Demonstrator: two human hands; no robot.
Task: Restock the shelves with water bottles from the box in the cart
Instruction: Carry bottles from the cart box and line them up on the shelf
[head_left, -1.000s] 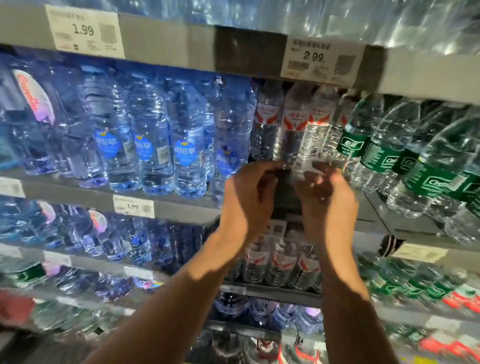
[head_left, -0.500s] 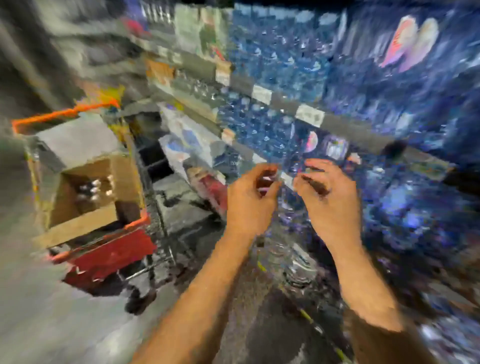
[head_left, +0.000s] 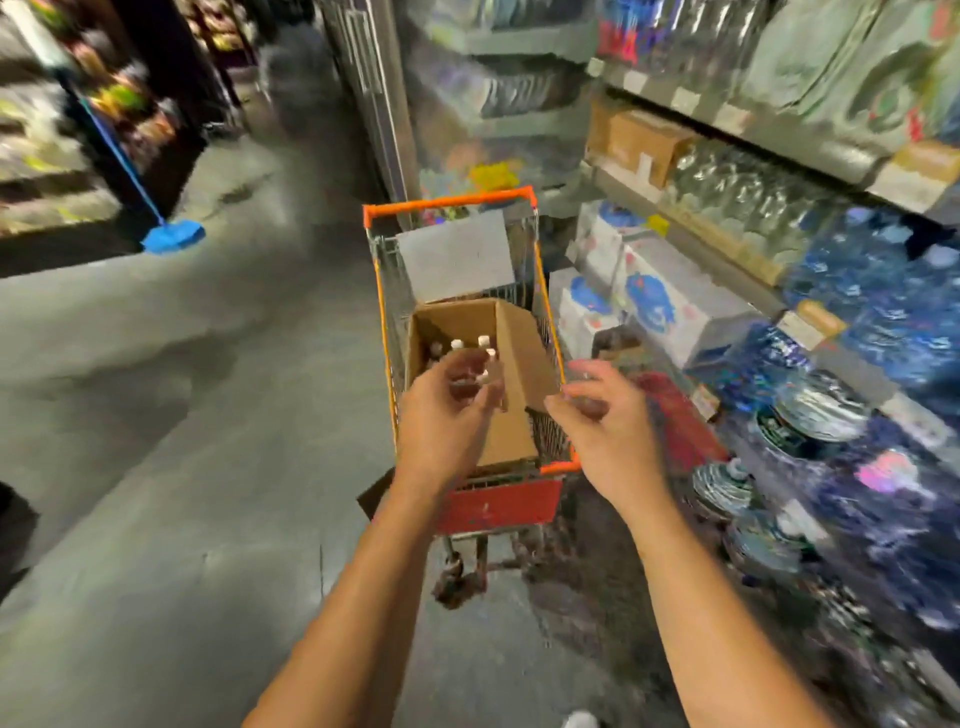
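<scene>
Water bottles stand upright in the open cardboard box, only their pale caps showing, clustered toward the box's left wall. The box sits in the near half of the orange-rimmed cart, whose long axis runs straight away from the person — so the bottles lie ahead of and below both hands. The left hand hovers directly over the bottle caps, fingers loosely curled and holding nothing; it is plainly the nearer one. The right hand hangs over the cart's right rim, just outside the box's raised right flap, fingers likewise relaxed and empty. Shelves of bottled water run along the right side of the aisle, beside the cart. The coming move looks like a short downward reach — the left hand dropping straight onto a cap, the right needing to cross inward past the flap first.
</scene>
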